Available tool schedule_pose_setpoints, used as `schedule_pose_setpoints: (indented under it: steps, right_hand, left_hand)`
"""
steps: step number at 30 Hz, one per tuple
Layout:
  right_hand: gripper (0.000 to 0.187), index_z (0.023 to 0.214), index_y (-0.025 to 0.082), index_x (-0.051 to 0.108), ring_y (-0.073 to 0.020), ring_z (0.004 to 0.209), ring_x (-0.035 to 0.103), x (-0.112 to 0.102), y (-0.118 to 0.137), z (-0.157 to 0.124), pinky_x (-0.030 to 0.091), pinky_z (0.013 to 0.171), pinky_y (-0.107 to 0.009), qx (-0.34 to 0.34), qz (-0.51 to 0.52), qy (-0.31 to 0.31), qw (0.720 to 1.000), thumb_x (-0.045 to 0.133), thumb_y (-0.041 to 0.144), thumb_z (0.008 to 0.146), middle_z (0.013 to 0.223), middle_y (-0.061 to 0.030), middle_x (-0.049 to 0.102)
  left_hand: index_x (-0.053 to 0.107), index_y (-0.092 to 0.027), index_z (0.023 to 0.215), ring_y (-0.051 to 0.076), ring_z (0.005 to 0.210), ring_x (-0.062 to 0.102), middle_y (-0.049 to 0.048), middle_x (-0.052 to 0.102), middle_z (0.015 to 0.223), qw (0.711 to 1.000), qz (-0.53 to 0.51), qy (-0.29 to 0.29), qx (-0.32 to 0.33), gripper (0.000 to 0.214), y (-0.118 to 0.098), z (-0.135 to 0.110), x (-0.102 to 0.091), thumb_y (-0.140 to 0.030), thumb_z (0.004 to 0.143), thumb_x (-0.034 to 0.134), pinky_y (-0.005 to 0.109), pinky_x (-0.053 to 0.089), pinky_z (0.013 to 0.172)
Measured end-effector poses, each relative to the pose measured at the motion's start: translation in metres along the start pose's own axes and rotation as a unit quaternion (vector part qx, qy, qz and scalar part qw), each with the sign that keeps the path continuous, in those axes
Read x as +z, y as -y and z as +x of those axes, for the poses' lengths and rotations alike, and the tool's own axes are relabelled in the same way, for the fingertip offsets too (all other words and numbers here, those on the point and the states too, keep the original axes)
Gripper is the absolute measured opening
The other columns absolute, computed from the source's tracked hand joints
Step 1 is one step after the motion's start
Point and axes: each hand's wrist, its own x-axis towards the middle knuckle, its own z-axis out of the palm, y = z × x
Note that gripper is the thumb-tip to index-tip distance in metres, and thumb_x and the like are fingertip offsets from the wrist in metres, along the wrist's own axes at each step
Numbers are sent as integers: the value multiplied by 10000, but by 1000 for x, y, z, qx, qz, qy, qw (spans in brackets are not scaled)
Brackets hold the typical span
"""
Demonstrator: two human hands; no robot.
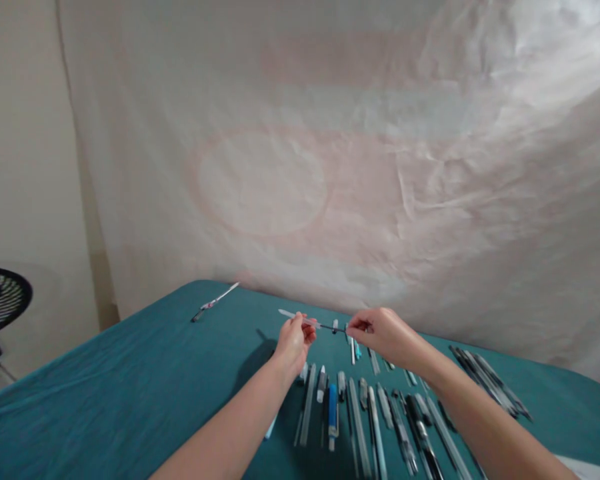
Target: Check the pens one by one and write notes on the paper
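Note:
My left hand [293, 350] is closed round a clear, whitish pen barrel [287, 313], whose pointed end sticks out to the left. A thin dark pen refill [334, 328] runs from the barrel's right end to my right hand [377, 330], which pinches its far end between thumb and fingers. Both hands are raised over the table. Below them lie rows of pen parts, among them a blue pen [333, 410], a clear barrel [308, 405] and a dark pen [423, 437]. My right forearm hides some of these parts.
A green cloth [130, 393] covers the table. One pen [215, 303] lies apart at the far left. A bundle of dark, slim pens or refills [490, 380] lies at the right. Behind hangs a pale sheet [260, 187]; a black fan [3, 300] stands at the left.

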Motion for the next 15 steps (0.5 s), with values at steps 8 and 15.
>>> schedule_pose_setpoints:
  steps: [8,15]
  right_hand:
    - [408,947,153,630,-81,523,581,33,-31,44,388,452,-163,-4,-49,-6,999,249,294,911,831,-46,670]
    - [199,824,154,658,-183,831,591,80,-80,50,416,707,-245,-26,-167,42,985,476,90,773,871,-96,640]
  left_hand:
    - [526,-88,621,91,470,581,50,585,536,988,-91,27,-118,271,-11,-1,8,-101,867,414,179,507,497]
    - [551,-66,654,99,477,593,66,594,544,980,-131,33,-144,278,-14,0,8,-99,876,387,175,516,477]
